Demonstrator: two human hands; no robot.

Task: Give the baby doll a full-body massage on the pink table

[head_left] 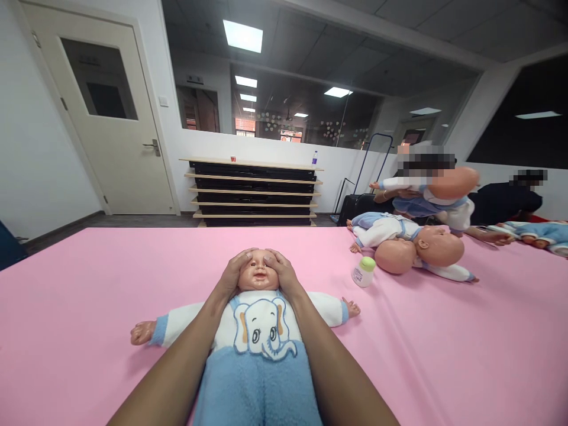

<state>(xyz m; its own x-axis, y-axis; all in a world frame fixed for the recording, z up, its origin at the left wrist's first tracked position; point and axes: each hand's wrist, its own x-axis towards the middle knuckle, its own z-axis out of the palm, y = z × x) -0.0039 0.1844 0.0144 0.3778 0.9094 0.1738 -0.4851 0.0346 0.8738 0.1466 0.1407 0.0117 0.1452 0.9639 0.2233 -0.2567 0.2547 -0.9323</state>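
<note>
A baby doll (260,378) lies on its back on the pink table, its feet cut off by the lower edge. It wears blue overalls with an elephant on the chest and a white top, arms spread sideways. My left hand (233,273) is wrapped round one side of the doll's head (260,283), fingers on the forehead. On the other side, my right hand (283,272) cups the head, its fingers covering one eye. Both forearms run over the doll's body. A small white jar with a green lid (364,272) stands to the right, apart from my hands.
The pink tabletop (66,319) spreads around the doll. Two more dolls (412,245) lie at the right, one's head beside the other's. Behind them a person (406,183) holds another doll (444,192). A low stack of boards (252,192) stands by the wall.
</note>
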